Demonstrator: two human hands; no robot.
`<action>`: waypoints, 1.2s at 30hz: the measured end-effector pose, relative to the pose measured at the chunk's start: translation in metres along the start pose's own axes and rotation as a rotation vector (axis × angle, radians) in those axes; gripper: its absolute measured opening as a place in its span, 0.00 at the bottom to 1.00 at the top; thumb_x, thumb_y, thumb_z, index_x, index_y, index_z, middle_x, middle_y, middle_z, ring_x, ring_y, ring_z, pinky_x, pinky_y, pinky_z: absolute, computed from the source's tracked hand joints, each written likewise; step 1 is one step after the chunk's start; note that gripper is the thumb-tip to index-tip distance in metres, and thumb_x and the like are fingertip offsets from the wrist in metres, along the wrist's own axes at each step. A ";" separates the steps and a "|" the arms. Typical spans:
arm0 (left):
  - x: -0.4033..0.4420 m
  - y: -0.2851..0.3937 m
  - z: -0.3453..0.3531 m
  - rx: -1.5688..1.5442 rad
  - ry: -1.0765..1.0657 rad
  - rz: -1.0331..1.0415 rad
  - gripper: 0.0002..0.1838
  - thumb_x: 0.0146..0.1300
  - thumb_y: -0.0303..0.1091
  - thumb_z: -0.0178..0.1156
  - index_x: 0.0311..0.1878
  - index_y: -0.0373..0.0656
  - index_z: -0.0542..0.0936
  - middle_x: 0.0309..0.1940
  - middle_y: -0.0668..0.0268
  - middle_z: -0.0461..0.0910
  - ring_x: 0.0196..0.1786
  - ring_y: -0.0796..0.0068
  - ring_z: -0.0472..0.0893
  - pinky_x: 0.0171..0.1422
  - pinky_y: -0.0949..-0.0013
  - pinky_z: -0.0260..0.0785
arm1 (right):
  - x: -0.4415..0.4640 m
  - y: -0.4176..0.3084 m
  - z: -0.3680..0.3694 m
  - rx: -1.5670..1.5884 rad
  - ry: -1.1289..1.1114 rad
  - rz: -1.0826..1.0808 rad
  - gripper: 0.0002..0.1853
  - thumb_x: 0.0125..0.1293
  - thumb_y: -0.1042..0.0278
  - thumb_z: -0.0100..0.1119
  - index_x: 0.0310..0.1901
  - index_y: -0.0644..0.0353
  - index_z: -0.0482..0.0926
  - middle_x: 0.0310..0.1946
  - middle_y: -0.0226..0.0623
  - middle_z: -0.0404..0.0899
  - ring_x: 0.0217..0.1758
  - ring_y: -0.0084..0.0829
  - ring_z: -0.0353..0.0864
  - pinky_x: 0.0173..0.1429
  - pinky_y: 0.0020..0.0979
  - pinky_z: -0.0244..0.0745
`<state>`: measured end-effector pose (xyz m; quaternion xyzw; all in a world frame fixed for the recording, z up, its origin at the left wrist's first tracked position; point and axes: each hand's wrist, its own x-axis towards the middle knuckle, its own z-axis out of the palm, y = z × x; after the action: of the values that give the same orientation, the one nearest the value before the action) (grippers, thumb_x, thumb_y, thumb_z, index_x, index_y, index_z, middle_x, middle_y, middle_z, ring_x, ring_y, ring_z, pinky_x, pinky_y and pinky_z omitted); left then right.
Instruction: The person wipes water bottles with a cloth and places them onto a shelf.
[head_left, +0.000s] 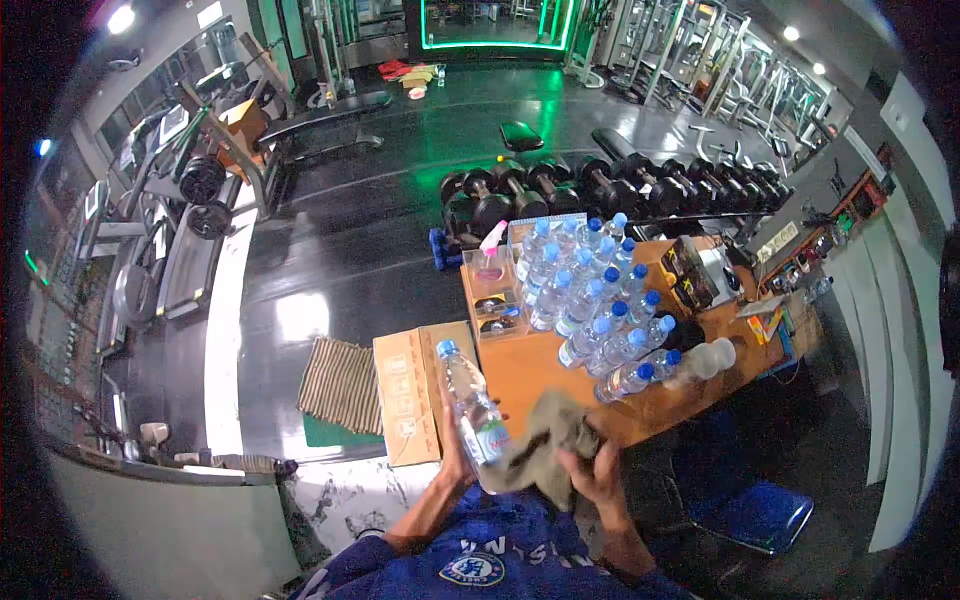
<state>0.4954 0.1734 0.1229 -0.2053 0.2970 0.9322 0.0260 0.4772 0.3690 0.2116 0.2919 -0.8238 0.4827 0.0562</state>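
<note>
A clear water bottle with a blue cap (466, 385) stands tilted in my left hand (456, 440), whose fingers wrap round it from the left and behind. My right hand (598, 472) grips a grey-brown cloth (552, 440), partly blurred. The cloth's left end lies against the lower part of the bottle. Beyond my hands, several blue-capped bottles (590, 300) stand close together on the orange-brown desk (520, 372).
A cardboard box (408, 400) lies left of the desk, beside a striped mat (342, 385). A spray bottle (491, 250) is at the desk's far left corner. Dumbbells (600, 185) line a rack behind. A blue chair (755, 512) is at the right.
</note>
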 end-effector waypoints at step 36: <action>-0.016 0.021 0.024 0.157 0.008 -0.090 0.34 0.65 0.62 0.43 0.61 0.43 0.66 0.48 0.55 0.76 0.47 0.60 0.79 0.53 0.56 0.73 | 0.003 -0.057 0.009 -0.327 -0.479 -0.150 0.22 0.48 0.63 0.68 0.48 0.51 0.78 0.49 0.35 0.73 0.49 0.40 0.76 0.47 0.37 0.77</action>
<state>0.4973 0.1707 0.1584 -0.2195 0.3599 0.9030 0.0827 0.5068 0.3398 0.2514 0.4445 -0.8566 0.2556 -0.0580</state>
